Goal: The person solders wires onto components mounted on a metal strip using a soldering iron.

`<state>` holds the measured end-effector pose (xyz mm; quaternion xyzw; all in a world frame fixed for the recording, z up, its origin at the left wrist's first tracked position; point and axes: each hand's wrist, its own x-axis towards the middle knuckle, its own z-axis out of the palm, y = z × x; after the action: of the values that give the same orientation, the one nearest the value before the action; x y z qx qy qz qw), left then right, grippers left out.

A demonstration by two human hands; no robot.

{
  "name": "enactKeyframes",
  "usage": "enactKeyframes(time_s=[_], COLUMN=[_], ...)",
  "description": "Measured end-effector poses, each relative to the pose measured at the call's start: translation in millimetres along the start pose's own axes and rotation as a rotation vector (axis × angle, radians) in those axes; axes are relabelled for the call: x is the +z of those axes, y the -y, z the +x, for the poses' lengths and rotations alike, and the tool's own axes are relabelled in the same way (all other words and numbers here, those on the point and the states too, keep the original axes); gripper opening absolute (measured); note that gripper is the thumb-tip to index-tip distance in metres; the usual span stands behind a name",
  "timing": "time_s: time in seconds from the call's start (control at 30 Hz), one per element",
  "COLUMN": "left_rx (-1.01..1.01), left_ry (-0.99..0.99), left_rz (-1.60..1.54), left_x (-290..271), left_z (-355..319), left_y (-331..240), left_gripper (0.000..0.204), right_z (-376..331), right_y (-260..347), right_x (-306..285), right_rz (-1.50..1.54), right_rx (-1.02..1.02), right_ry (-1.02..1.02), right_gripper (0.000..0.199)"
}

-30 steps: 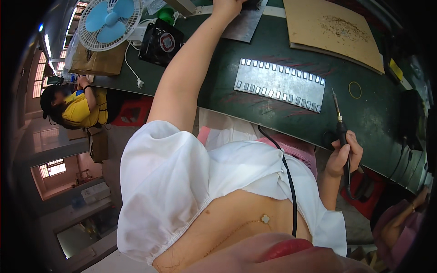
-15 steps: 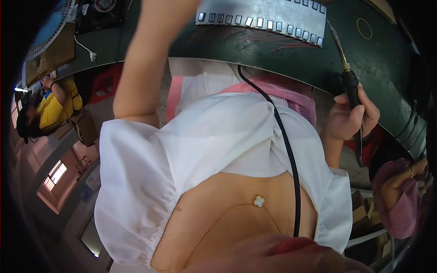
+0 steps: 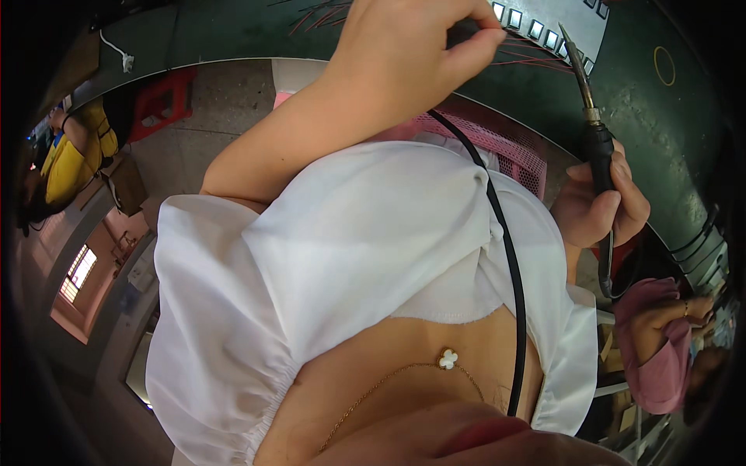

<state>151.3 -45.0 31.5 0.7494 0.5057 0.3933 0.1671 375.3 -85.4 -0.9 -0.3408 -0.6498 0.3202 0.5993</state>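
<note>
My right hand [image 3: 602, 203] is wrapped round the dark handle of a soldering iron [image 3: 598, 151]. The iron's thin metal tip points up and slightly left, close to the right end of a silvery plate [image 3: 548, 11]. Small rectangular parts [image 3: 537, 30] line the plate's near edge. At that edge my left hand [image 3: 412, 66] is closed in a pinch, thumb against finger, and whatever lies between them is too small to make out. Thin red wires [image 3: 536, 62] lie on the green tabletop [image 3: 637, 101] just beside the left fingertips.
More dark red wires [image 3: 318, 15] lie at the table's far side. A yellow rubber band [image 3: 664, 66] rests at the right. A black cable [image 3: 505, 256] runs down over my white top. One person in yellow [image 3: 74, 159] is at left, another in pink [image 3: 657, 342] at right.
My left hand has come down and right to the plate's near edge, its fingers now pinched there. The view has shifted, and the soldering iron stays in my right hand.
</note>
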Motion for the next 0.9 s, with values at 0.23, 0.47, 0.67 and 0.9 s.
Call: enactKeyframes(time_s=[0.23, 0.47, 0.67, 0.9], left_rx=[0.030, 0.053, 0.018, 0.010], left_ry=[0.079, 0.116, 0.110, 0.077], left_rz=[0.034, 0.069, 0.039, 0.004], left_x=[11, 14, 15, 18], left_z=[8, 9, 12, 12], left_y=[-6, -7, -6, -6], left_gripper=[0.008, 0.008, 0.008, 0.008], right_z=[-2, 0, -2, -4], right_y=[2, 0, -5, -8], right_x=[-12, -15, -15, -12], right_rz=[-0.040, -0.007, -0.037, -0.015], right_rx=[0.023, -0.010, -0.075, -0.103], right_ry=[0.004, 0.050, 0.057, 0.041], right_gripper=[0.022, 0.020, 0.021, 0.020])
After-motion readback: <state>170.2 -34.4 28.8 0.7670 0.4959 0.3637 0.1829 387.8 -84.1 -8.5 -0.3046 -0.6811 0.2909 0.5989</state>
